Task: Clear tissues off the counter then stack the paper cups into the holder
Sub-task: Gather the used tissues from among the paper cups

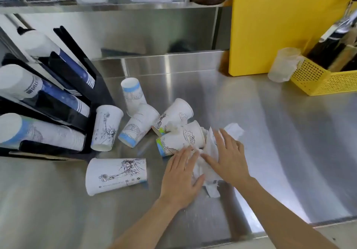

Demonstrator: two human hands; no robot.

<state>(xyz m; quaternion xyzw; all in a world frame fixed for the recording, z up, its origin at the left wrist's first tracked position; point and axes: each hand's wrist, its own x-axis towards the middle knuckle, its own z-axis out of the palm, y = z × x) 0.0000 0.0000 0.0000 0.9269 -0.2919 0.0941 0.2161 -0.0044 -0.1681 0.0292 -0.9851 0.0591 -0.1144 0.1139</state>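
Observation:
Several white paper cups with line drawings lie scattered on the steel counter (pixel 270 132): one on its side near me (pixel 116 175), one upside down (pixel 105 128), one upright at the back (pixel 132 94), others tipped in the middle (pixel 181 138). Crumpled white tissues (pixel 207 163) lie just right of the cups. My left hand (pixel 181 177) and my right hand (pixel 229 160) both press flat on the tissues, fingers spread, with tissue bunched between them. The black cup holder (pixel 63 111) at the left holds slanted stacks of cups.
A yellow cutting board (pixel 286 26) leans against the back wall. A yellow perforated basket (pixel 320 78) with utensils stands at the right, a cloudy plastic cup (pixel 284 65) beside it. A steel shelf with containers runs above. The counter's front edge is close to me.

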